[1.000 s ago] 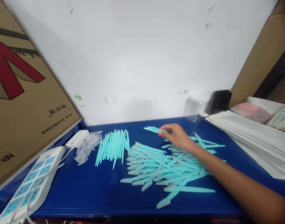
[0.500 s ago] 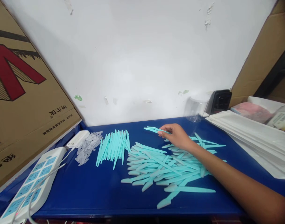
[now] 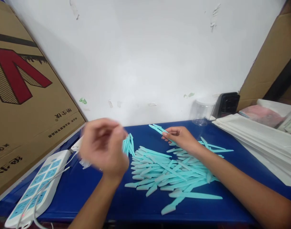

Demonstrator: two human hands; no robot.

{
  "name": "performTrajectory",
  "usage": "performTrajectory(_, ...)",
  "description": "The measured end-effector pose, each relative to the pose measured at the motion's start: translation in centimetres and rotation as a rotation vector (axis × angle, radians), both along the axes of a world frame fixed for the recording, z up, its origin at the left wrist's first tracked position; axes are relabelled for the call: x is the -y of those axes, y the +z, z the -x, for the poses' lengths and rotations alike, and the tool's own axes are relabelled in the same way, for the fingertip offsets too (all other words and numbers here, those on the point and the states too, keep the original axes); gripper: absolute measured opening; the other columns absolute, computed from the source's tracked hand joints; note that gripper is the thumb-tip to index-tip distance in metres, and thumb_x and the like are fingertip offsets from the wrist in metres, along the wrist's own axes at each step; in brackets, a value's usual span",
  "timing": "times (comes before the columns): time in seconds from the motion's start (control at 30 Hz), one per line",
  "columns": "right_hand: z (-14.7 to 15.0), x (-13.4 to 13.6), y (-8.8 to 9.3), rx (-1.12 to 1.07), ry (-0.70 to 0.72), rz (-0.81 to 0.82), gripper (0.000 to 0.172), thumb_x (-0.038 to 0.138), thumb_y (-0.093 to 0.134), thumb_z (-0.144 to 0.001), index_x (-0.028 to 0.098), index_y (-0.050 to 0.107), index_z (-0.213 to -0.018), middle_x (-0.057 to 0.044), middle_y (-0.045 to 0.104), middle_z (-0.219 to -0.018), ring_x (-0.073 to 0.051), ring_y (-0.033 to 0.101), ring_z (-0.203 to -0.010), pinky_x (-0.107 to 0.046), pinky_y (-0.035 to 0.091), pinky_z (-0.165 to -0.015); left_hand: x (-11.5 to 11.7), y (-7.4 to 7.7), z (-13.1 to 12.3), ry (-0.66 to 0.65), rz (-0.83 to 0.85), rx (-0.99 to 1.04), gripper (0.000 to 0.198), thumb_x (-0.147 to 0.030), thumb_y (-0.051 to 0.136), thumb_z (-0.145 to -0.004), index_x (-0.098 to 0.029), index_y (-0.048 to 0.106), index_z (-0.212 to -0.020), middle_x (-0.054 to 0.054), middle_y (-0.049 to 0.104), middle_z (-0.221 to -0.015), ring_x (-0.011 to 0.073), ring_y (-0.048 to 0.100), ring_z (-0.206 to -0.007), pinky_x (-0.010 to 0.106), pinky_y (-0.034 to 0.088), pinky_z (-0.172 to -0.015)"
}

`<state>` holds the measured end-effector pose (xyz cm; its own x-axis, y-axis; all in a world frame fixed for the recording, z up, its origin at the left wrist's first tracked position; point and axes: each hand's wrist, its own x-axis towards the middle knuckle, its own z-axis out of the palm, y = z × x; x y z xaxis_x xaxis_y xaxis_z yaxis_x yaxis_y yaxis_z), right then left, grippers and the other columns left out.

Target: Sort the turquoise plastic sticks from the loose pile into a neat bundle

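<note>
My right hand (image 3: pixel 177 136) pinches two turquoise eyebrow razors (image 3: pixel 157 128), held slightly spread and pointing left above the table. Below it lies a wide, loose pile of the same razors (image 3: pixel 157 171), heads mostly to the left. My left hand (image 3: pixel 104 144) is raised at centre left, fingers curled but smeared by motion, so whether it holds anything is unclear. Behind it a smaller bunch of razors (image 3: pixel 129 144) stays partly covered. Of the small clear plastic caps (image 3: pixel 84 163), only an edge shows past the left hand.
A white power strip (image 3: pixel 40 187) with cables lies at the left of the blue table (image 3: pixel 133 210). A printed cardboard box (image 3: pixel 28 111) stands beside it. At the back right are a clear jar (image 3: pixel 202 113) and a black object (image 3: pixel 228 103), near stacked white sheets (image 3: pixel 257 143).
My left hand has come into view, covering most of the caps and the smaller bunch. My right hand stays nearly in place, with its two razors tilted more upward.
</note>
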<state>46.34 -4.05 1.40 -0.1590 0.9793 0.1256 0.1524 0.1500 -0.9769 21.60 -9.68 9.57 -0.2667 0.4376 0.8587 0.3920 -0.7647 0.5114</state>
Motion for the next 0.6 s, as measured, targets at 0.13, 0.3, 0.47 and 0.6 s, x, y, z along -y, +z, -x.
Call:
performTrajectory(0.13, 0.6, 0.5, 0.1, -0.128, -0.011, 0.078, 0.042, 0.054, 0.08, -0.077, 0.016, 0.076, -0.093, -0.011, 0.079, -0.093, -0.02, 0.071, -0.083, -0.028, 0.055, -0.07, -4.8, -3.1, -1.8, -0.203, 0.411, -0.126, 0.017, -0.032, 0.069, -0.087, -0.016, 0.073, -0.088, 0.001, 0.066, -0.065, 0.0135, 0.062, -0.06, 0.023, 0.047, -0.055)
performTrajectory(0.3, 1.7, 1.4, 0.4, -0.162, 0.023, 0.12, 0.043, 0.054, 0.081, -0.076, 0.015, 0.076, -0.094, -0.011, 0.078, -0.093, -0.02, 0.07, -0.085, -0.028, 0.054, -0.071, -7.2, -7.3, -2.8, -0.508, 0.706, -0.12, 0.037, -0.048, 0.07, -0.086, -0.013, 0.076, -0.094, 0.008, 0.075, -0.08, 0.0149, 0.064, -0.063, 0.023, 0.049, -0.054)
performTrajectory(0.47, 2.4, 2.0, 0.6, -0.073, 0.109, 0.041, 0.043, 0.057, 0.077, -0.079, 0.015, 0.077, -0.089, -0.009, 0.077, -0.086, -0.02, 0.067, -0.078, -0.028, 0.048, -0.067, -6.0, -7.5, -3.6, -0.587, 0.721, -0.056, 0.037, -0.048, 0.07, -0.087, -0.013, 0.073, -0.077, 0.003, 0.065, -0.062, 0.0115, 0.057, -0.055, 0.021, 0.045, -0.052)
performTrajectory(0.6, 2.5, 2.1, 0.5, 0.042, 0.148, -0.097, 0.043, 0.057, 0.067, -0.087, 0.015, 0.075, -0.081, -0.003, 0.068, -0.071, -0.016, 0.057, -0.066, -0.026, 0.041, -0.061, -5.8, -7.7, -3.5, -0.581, 0.74, -0.051, 0.037, -0.047, 0.07, -0.088, -0.012, 0.072, -0.075, 0.003, 0.064, -0.061, 0.0103, 0.055, -0.054, 0.021, 0.044, -0.052)
